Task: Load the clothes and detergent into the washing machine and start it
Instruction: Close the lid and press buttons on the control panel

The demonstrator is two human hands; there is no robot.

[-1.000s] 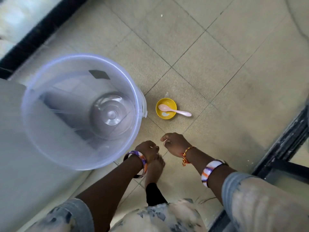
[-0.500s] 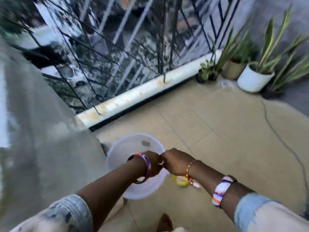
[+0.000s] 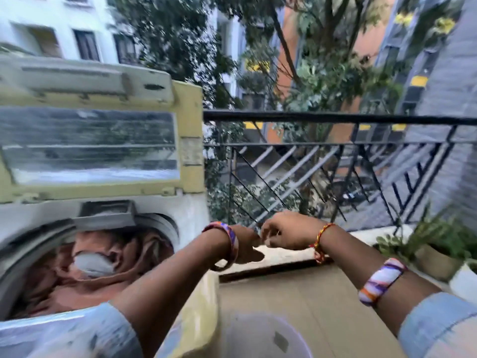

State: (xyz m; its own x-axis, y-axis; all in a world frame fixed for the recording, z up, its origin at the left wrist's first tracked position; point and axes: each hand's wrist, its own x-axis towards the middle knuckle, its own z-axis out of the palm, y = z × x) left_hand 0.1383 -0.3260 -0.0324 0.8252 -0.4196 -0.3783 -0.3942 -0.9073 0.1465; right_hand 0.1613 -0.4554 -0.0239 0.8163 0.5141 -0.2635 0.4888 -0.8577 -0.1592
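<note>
Left hand [image 3: 245,248] and right hand [image 3: 284,235] curled, touching; grip contents can't tell. Rust-orange clothes [image 3: 103,267] inside open yellowed top-load washing machine [image 3: 191,151].

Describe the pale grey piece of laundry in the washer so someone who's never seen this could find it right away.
Start at the yellowed top-loading washing machine on the left, lid raised. Look down into its round drum opening, filled with rust-brown clothes. The pale grey piece sits on top near the middle, the only light patch among the brown.
</note>
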